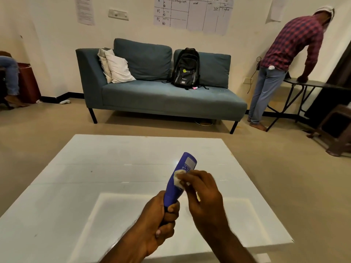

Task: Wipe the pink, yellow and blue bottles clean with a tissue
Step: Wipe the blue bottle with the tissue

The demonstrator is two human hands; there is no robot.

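Status: we see blue bottle (175,188) held tilted above the white counter (95,177), near-centre, wide end pointing far. Left hand (157,224) fingers (171,208) clenched round its near end. Right hand (206,200) fingers pinch tissue (178,179), pressing it on the bottle's side by the label. Sofa (161,97) far behind.

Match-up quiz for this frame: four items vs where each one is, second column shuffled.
Items:
1 blue bottle
2 tissue
3 backpack
4 pillows

Places:
A propped by the armrest of the sofa
B gripped at its lower end by the left hand
C upright on the sofa seat
D pressed on the bottle by the right hand

Pairs: 1-B, 2-D, 3-C, 4-A
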